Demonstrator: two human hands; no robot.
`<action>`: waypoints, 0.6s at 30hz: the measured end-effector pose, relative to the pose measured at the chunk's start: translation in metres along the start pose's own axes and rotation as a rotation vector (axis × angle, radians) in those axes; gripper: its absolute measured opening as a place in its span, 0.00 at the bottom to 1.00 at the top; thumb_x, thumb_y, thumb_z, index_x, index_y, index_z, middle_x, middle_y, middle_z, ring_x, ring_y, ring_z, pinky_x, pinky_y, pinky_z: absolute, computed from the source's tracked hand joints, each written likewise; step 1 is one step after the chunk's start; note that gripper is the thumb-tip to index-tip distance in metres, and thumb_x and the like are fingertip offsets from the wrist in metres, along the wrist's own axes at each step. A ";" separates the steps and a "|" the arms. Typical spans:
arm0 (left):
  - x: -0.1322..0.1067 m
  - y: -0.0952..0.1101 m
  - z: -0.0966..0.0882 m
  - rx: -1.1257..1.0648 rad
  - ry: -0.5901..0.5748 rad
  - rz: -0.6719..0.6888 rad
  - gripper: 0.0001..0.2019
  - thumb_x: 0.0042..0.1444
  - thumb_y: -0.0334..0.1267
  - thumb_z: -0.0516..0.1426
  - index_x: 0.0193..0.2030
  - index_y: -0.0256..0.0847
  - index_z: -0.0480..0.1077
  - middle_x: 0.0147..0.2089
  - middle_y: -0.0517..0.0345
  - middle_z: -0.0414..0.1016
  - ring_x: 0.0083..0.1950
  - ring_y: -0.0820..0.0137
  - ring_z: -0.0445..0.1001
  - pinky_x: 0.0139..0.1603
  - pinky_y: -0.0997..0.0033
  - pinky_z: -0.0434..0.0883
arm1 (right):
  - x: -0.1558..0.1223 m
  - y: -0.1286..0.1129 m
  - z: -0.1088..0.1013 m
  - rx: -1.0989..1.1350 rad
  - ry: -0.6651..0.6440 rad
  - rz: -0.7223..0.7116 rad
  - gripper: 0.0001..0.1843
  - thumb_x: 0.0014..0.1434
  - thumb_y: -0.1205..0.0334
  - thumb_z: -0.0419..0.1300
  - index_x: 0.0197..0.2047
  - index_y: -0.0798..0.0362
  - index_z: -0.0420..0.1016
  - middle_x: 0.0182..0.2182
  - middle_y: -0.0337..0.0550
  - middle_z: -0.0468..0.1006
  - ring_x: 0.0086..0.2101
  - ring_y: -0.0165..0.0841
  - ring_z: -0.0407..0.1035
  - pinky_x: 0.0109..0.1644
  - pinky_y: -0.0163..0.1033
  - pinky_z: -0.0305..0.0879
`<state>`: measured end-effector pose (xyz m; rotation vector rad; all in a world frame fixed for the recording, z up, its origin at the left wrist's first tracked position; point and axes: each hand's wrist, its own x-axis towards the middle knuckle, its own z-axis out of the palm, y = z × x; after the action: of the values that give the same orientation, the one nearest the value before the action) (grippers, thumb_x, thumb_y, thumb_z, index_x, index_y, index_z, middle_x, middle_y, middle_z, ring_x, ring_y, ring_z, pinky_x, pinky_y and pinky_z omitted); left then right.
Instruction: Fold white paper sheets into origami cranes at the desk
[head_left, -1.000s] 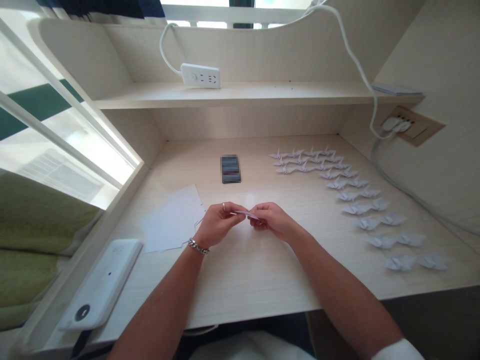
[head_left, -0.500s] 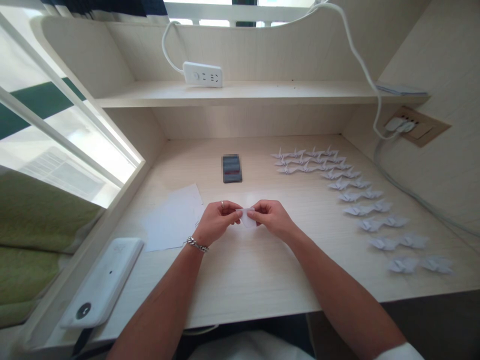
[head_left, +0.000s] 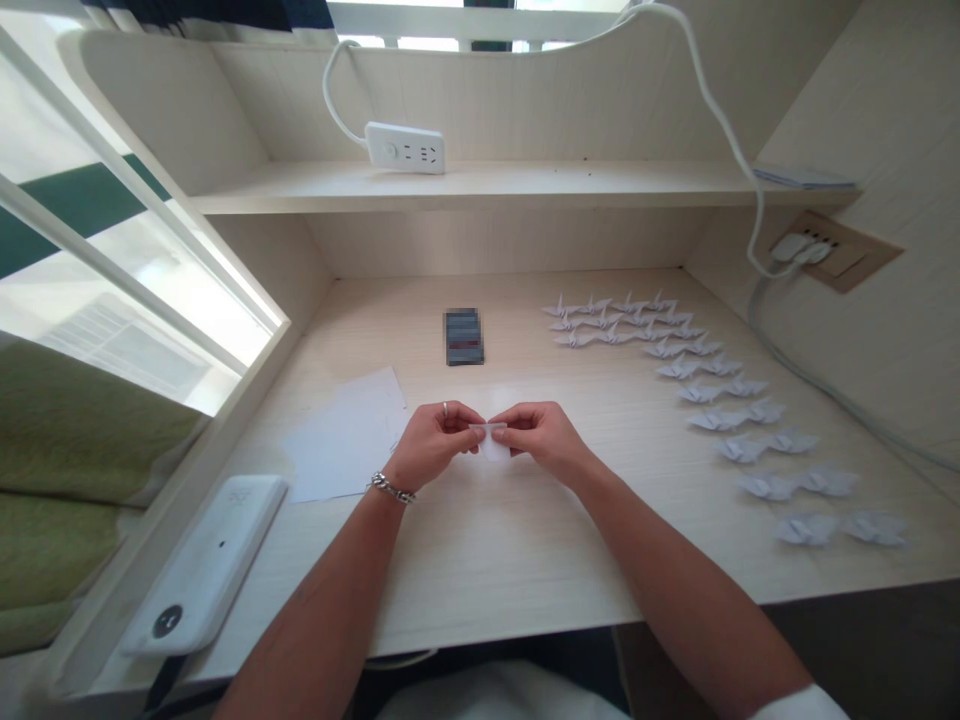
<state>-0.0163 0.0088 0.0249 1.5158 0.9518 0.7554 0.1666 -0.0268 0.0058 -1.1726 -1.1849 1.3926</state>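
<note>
My left hand (head_left: pixel 435 440) and my right hand (head_left: pixel 536 437) meet over the middle of the pale wooden desk (head_left: pixel 525 540). Both pinch a small folded piece of white paper (head_left: pixel 495 440) between thumbs and fingertips. The left hand wears a ring and a chain bracelet. A stack of white paper sheets (head_left: pixel 345 432) lies just left of my left hand. To the right, several folded paper cranes (head_left: pixel 720 390) lie in a curved double row.
A dark phone (head_left: pixel 463 336) lies behind my hands. A white device (head_left: pixel 206 565) rests on the left ledge. A white power strip (head_left: pixel 406 147) sits on the shelf above. A cable (head_left: pixel 817 385) runs from the wall socket (head_left: pixel 825 252) along the right side.
The paper, held flat a second ago, now stands turned toward me between the fingertips. Both hands have drawn slightly closer together.
</note>
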 end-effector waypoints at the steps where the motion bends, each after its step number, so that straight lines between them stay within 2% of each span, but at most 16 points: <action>1: 0.000 0.000 0.000 -0.015 0.000 -0.001 0.06 0.46 0.34 0.64 0.31 0.35 0.74 0.22 0.59 0.74 0.25 0.72 0.72 0.28 0.73 0.68 | 0.000 -0.001 0.001 0.022 0.009 0.002 0.14 0.44 0.57 0.70 0.34 0.55 0.82 0.26 0.43 0.79 0.28 0.32 0.71 0.31 0.37 0.68; 6: -0.001 0.000 -0.003 -0.098 0.007 -0.004 0.05 0.45 0.32 0.64 0.30 0.35 0.75 0.21 0.59 0.74 0.25 0.73 0.72 0.29 0.73 0.69 | -0.002 -0.001 0.006 0.075 0.042 -0.002 0.14 0.41 0.58 0.71 0.33 0.55 0.83 0.25 0.43 0.79 0.25 0.31 0.70 0.28 0.38 0.67; 11: -0.001 -0.001 -0.004 -0.109 0.020 -0.010 0.05 0.45 0.33 0.65 0.29 0.35 0.75 0.21 0.59 0.75 0.25 0.72 0.73 0.29 0.73 0.69 | -0.002 0.000 0.005 0.106 -0.014 0.005 0.13 0.43 0.61 0.69 0.36 0.53 0.82 0.26 0.42 0.80 0.27 0.31 0.71 0.31 0.38 0.67; 18: 0.000 -0.002 -0.005 -0.111 -0.041 -0.040 0.06 0.44 0.32 0.65 0.31 0.35 0.75 0.22 0.59 0.75 0.25 0.73 0.73 0.29 0.74 0.69 | -0.002 0.003 0.003 0.068 -0.007 -0.008 0.11 0.44 0.62 0.68 0.34 0.54 0.83 0.25 0.42 0.79 0.27 0.30 0.69 0.31 0.38 0.66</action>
<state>-0.0208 0.0114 0.0236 1.4066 0.8927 0.7347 0.1633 -0.0291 0.0036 -1.1151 -1.1367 1.4216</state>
